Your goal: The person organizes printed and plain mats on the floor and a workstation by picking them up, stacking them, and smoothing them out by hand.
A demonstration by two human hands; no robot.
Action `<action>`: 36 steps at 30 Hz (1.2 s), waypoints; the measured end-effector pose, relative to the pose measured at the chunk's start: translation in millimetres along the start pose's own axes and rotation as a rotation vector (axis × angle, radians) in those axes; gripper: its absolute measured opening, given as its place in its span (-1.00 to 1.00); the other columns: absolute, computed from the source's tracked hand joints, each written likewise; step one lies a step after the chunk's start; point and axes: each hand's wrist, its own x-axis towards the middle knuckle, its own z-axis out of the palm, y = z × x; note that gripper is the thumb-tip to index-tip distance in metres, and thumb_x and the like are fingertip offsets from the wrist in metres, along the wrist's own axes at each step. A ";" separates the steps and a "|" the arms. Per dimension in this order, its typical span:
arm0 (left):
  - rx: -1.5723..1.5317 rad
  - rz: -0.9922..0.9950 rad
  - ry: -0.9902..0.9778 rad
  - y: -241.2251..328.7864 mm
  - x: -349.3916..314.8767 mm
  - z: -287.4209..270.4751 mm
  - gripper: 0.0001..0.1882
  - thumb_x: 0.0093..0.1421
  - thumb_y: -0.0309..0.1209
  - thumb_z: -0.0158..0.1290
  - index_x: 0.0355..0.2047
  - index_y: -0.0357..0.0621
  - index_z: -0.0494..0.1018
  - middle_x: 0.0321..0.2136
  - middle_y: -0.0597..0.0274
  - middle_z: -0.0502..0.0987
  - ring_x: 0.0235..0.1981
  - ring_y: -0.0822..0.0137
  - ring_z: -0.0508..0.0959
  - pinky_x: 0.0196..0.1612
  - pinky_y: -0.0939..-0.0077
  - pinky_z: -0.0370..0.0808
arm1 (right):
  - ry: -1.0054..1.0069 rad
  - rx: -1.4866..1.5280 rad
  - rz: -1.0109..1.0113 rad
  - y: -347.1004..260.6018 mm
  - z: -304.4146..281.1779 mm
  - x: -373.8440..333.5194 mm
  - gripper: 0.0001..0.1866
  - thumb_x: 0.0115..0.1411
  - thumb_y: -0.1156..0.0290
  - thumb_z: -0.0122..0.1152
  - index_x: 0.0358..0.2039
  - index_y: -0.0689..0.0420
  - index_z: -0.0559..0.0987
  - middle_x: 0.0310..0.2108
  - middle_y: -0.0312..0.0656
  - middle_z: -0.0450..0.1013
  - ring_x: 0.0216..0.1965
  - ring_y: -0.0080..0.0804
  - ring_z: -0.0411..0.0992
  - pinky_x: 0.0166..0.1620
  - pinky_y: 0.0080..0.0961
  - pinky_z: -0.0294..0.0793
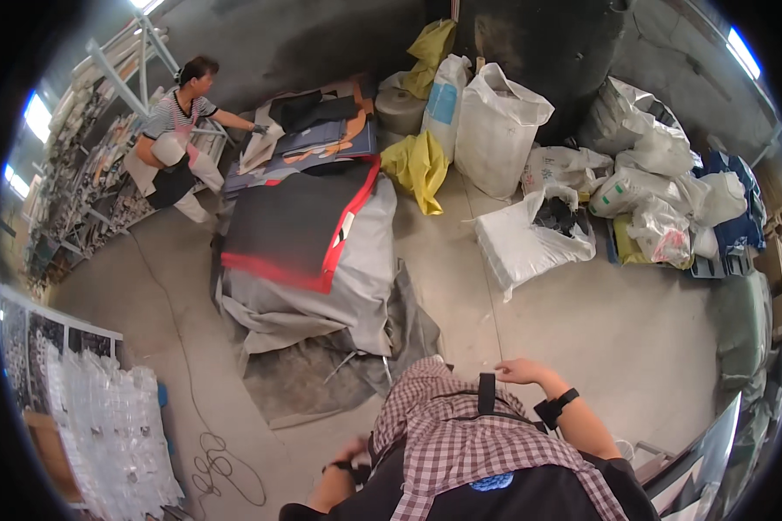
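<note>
My right hand point(520, 372) is in front of my checked apron point(460, 417), its fingers loosely stretched toward the left and nothing visible in them. A black band point(556, 406) circles that wrist. Lower down, my left hand point(349, 451) hangs beside my body; it is smeared and partly hidden, so its fingers cannot be made out. Ahead of me stands a pile under a grey cover point(369, 260). On top lies a dark mat with a red border point(291, 221). Both my hands are apart from the pile.
A co-worker point(174, 139) at the far left reaches a gloved hand onto stacked printed sheets point(313, 143). White sacks point(500, 130) and a yellow bag point(419, 169) stand behind. More bags point(643, 200) heap at right. A cable point(222, 469) coils on the floor near plastic-wrapped goods point(104, 425).
</note>
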 end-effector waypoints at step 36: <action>-1.266 -0.774 0.054 316.4 409.1 -455.3 -0.62 0.21 -0.20 -0.15 -0.01 -0.09 0.28 -0.25 0.13 0.44 -0.28 0.34 0.45 -0.22 0.42 0.41 | 0.317 0.755 0.519 297.8 -592.4 929.9 -0.69 0.03 0.32 0.01 -0.37 0.34 0.50 -0.52 -0.08 0.48 -0.47 -0.32 0.46 -0.42 -0.43 0.39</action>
